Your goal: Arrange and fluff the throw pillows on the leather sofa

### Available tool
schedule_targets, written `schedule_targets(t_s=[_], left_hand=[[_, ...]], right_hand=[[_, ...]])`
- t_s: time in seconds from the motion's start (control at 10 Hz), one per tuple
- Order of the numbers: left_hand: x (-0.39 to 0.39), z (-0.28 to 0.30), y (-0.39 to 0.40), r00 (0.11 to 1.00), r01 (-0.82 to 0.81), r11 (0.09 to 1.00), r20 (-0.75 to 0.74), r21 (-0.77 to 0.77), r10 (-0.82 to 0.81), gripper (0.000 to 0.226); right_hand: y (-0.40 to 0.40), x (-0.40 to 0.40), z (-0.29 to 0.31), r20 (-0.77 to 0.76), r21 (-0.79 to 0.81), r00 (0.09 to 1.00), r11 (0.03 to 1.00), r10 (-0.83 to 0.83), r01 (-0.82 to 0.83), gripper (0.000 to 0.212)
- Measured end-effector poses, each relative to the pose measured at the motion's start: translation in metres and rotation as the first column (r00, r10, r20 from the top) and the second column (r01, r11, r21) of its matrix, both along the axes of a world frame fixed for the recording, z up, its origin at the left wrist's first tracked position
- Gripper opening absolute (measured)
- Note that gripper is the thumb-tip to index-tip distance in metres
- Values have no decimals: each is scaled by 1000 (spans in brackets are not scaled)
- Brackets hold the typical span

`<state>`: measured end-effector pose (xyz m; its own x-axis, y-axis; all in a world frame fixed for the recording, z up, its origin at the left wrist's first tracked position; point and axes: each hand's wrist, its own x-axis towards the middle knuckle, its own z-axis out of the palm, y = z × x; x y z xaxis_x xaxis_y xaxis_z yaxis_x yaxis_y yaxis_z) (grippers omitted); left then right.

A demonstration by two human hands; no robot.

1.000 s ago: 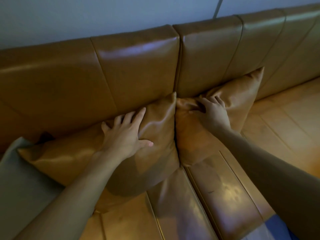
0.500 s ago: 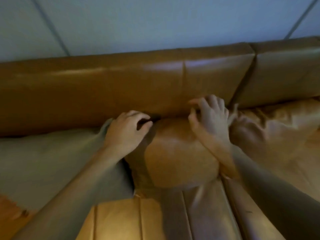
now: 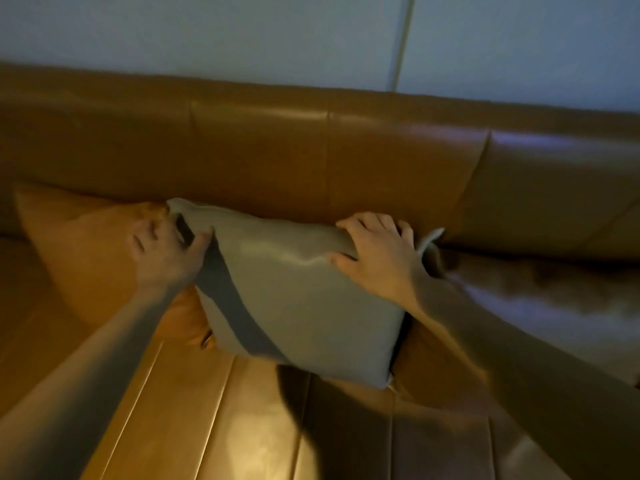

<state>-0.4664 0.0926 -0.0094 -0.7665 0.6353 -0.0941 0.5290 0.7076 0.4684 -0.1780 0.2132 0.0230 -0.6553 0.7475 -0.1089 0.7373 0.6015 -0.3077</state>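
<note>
Grey pillow (image 3: 298, 299) stands against the sofa back (image 3: 311, 161), overlapping a tan pillow (image 3: 90, 251). Left hand (image 3: 166, 251) pinches its upper corner and right hand (image 3: 377, 258) clutches its top edge, probably to steady it upright for fluffing.

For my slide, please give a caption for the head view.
Both hands, left and right, hold a grey pillow against the leather sofa.

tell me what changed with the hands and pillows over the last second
Both hands let go of the two tan leather pillows and took hold of the grey pillow: the left hand grips its upper left corner, the right hand its top edge, holding it against the sofa backrest. A tan leather pillow now lies to its left. The sofa itself is unchanged.
</note>
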Motion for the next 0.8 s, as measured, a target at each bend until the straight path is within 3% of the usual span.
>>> schedule_targets(t_s=[0.1,0.2,0.3,0.6,0.7,0.8], left_hand=[[3,-16,1,939,67,966,311,250,-146,104],[10,-28,5,897,-9,929,413,371,-157,107],[15,-34,14,899,-20,928,414,372,-146,103],[20,-22,11,921,-30,972,384,232,-63,97],[46,15,7,952,-37,995,307,97,5,75],[69,43,3,932,34,991,355,127,-77,58]], right_hand=[[-2,-14,-13,164,-43,986,999,-11,18,83],[-3,-15,-12,148,-37,988,998,-40,46,82],[1,-13,0,145,-43,986,995,-87,95,69],[-10,-4,8,119,-93,991,993,-64,75,73],[-19,13,29,48,-87,991,988,-123,127,62],[-28,28,50,24,-157,984,971,-179,180,50]])
